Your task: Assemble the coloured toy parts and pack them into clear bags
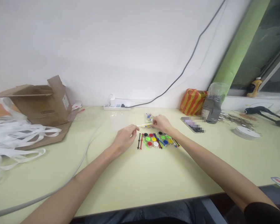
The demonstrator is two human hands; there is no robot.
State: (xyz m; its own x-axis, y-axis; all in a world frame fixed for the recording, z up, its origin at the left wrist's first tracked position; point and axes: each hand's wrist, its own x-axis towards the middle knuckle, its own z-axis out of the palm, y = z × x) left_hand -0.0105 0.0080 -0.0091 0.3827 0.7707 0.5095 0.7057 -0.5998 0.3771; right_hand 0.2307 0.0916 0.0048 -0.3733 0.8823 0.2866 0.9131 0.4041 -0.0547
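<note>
Centre frame, the left hand and right hand sit at either end of a thin white strip, fingers bent; whether each grip pinches it, I cannot tell. Just below, coloured discs and slim arrows lie close together on the worktop (apparently for easy reach).

Between the person's bare forearms, an open stretch of pale-green tabletop offers passage from the front edge. Farther in, round multicoloured plastic discs block the way between left hand and right hand. Leftward, a long grey cable and heaped flat white ribbon obstruct; rightward, space runs to a round white spool.
</note>
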